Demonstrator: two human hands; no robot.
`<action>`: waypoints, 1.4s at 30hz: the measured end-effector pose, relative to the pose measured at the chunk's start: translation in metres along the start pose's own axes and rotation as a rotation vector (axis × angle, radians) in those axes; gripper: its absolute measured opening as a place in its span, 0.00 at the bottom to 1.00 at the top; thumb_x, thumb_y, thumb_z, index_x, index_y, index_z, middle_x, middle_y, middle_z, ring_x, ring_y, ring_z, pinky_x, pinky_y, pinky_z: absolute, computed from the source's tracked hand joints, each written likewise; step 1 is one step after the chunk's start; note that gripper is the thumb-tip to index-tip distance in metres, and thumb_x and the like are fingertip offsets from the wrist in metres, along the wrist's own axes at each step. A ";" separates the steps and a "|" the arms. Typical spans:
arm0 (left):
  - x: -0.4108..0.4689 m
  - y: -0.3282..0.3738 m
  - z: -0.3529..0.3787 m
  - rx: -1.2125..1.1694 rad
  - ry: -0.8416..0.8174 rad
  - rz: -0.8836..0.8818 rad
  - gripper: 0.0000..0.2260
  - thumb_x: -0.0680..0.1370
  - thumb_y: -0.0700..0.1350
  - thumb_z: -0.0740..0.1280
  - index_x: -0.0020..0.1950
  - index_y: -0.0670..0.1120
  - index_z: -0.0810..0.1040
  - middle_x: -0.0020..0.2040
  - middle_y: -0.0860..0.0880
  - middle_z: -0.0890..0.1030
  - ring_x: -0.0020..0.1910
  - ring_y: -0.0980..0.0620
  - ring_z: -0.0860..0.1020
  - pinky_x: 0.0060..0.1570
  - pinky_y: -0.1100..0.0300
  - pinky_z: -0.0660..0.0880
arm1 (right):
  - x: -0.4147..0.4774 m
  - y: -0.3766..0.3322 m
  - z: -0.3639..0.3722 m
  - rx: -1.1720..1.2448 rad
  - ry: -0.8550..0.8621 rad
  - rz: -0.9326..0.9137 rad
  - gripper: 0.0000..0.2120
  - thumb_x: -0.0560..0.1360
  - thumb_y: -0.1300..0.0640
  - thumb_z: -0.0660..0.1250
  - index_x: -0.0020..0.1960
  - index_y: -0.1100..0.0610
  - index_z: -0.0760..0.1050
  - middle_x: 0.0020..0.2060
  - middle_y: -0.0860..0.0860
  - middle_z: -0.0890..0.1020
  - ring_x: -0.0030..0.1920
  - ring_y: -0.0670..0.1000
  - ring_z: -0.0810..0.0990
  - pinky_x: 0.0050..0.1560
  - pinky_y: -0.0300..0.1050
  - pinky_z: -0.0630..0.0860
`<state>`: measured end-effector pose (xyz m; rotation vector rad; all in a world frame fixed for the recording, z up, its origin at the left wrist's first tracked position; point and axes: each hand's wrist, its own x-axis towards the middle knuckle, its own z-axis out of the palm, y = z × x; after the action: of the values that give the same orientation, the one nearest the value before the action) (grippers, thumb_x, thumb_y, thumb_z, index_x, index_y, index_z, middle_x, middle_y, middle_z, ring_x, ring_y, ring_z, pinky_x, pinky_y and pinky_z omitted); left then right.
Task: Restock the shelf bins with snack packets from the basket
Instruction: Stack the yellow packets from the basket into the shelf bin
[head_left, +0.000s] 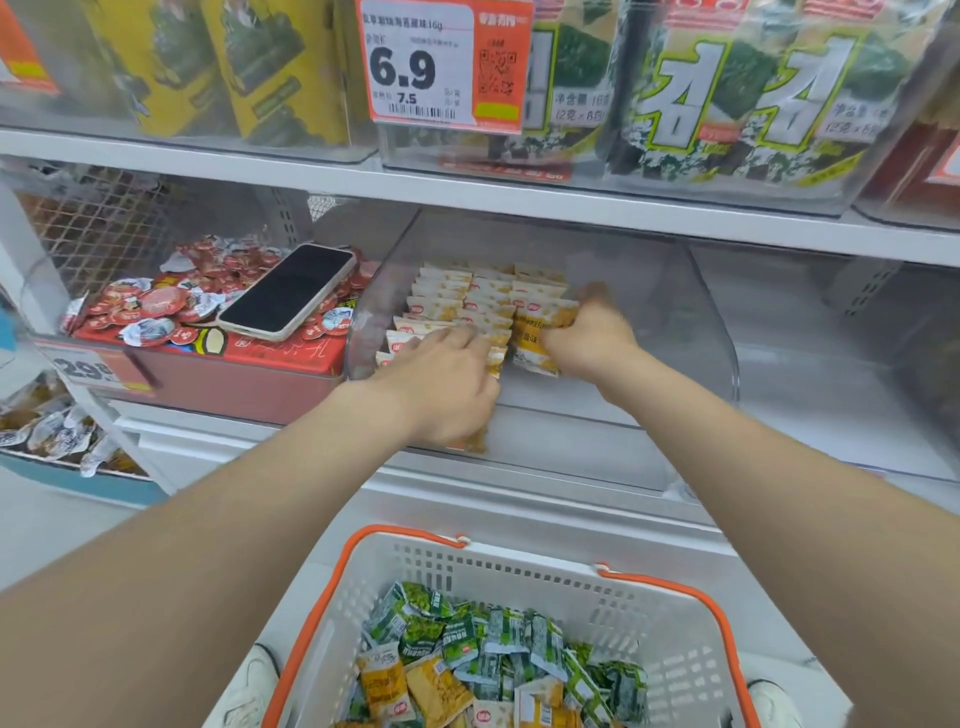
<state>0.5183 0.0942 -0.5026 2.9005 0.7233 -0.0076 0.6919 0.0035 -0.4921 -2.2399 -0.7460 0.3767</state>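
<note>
Packets (457, 306), yellow & white, stand on edge in three tight rows inside a clear bin (675, 322) on the shelf (208, 441), filling its left and middle; the bin's right part is bare. Right hand (592, 338) is inside the bin at the near end of the right row, fingers curled round a small stack of packets and gripping it upright against that row. Left hand (447, 387) lies palm-down over the near end of the left & middle rows, fingers bent down onto the packet tops, w/ one packet showing under the palm; thumb hidden, so can't tell how firm that grip is. Both forearms reach in from the near side. Below them, nearest the camera, sits the basket (519, 577), white w/ orange rim, holding a loose heap of green packets (498, 639) plus loose yellow packets (395, 686) at its near-left. Left of the bin, touching it, a second bin holds red cups (156, 306) over a red box (280, 358); a phone (288, 293) lies face-up on the cups. On the far upper shelf, seaweed packs (753, 93) stand in clear bins, and a price tag (421, 62) reads 6.9. White shoes (254, 686) show either side of the basket.
</note>
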 end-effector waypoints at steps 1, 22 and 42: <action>0.000 0.000 -0.001 0.005 -0.009 -0.002 0.34 0.75 0.57 0.45 0.75 0.42 0.68 0.78 0.42 0.65 0.79 0.41 0.62 0.75 0.41 0.63 | 0.006 0.001 0.005 -0.030 -0.010 -0.002 0.23 0.73 0.59 0.66 0.66 0.55 0.64 0.58 0.59 0.75 0.55 0.61 0.78 0.43 0.46 0.72; -0.022 0.027 -0.019 0.094 0.097 -0.052 0.16 0.84 0.50 0.56 0.68 0.43 0.71 0.66 0.42 0.71 0.66 0.38 0.70 0.64 0.42 0.72 | 0.020 0.010 0.010 -0.466 -0.124 -0.272 0.08 0.74 0.58 0.63 0.44 0.62 0.76 0.46 0.58 0.80 0.44 0.58 0.78 0.41 0.47 0.79; -0.113 0.067 0.115 0.416 -0.851 0.113 0.15 0.81 0.32 0.61 0.67 0.38 0.75 0.56 0.44 0.78 0.46 0.46 0.74 0.47 0.53 0.74 | -0.243 0.045 0.005 -0.900 -0.544 -0.703 0.13 0.79 0.57 0.62 0.37 0.53 0.64 0.32 0.49 0.65 0.29 0.52 0.66 0.29 0.43 0.64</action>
<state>0.4531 -0.0342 -0.6022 2.8348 0.4159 -1.4153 0.5156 -0.1684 -0.5174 -2.4275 -2.2638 0.3260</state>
